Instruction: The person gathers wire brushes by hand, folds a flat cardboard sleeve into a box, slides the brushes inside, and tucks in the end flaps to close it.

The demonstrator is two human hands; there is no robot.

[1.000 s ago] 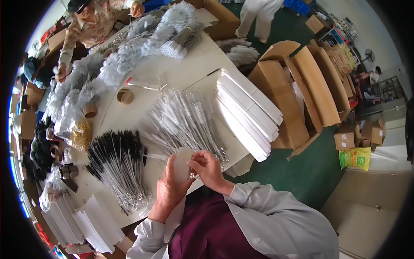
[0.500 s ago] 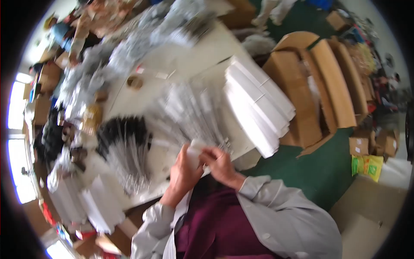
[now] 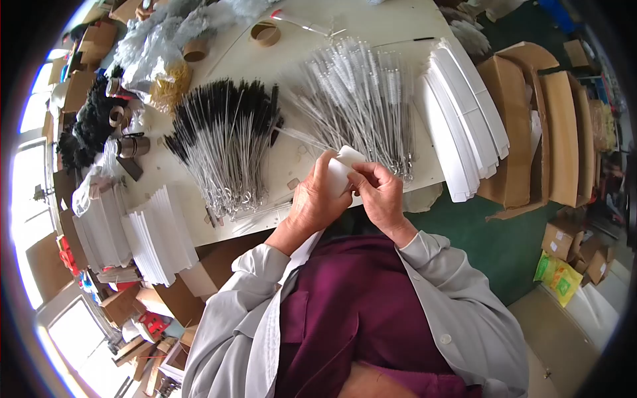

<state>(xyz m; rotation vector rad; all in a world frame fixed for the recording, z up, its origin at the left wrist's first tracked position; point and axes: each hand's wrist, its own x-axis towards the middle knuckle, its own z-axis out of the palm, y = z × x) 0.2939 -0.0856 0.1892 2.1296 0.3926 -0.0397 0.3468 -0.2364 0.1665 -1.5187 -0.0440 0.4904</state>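
Note:
My left hand (image 3: pixel 317 199) grips a small white folded piece (image 3: pixel 340 174) near the table's front edge. My right hand (image 3: pixel 381 199) pinches the same piece from its right side. Just beyond my hands, thin wire brushes with white bristles (image 3: pixel 358 99) lie fanned out, their looped ends toward me. To the left spreads a bundle of wire brushes with black bristles (image 3: pixel 222 139). A stack of long white folded cartons (image 3: pixel 458 119) rests to the right on the table.
Open brown cardboard boxes (image 3: pixel 507 126) stand right of the table (image 3: pixel 225 56). Tape rolls (image 3: pixel 265 34), clear plastic bags (image 3: pixel 149 50) and a metal cup (image 3: pixel 133 146) are at the back and left. More white cartons (image 3: pixel 156 235) stand at the front left.
The camera view has shifted, so the table and brushes appear larger and the hands sit higher and further right. Both hands still hold the white piece.

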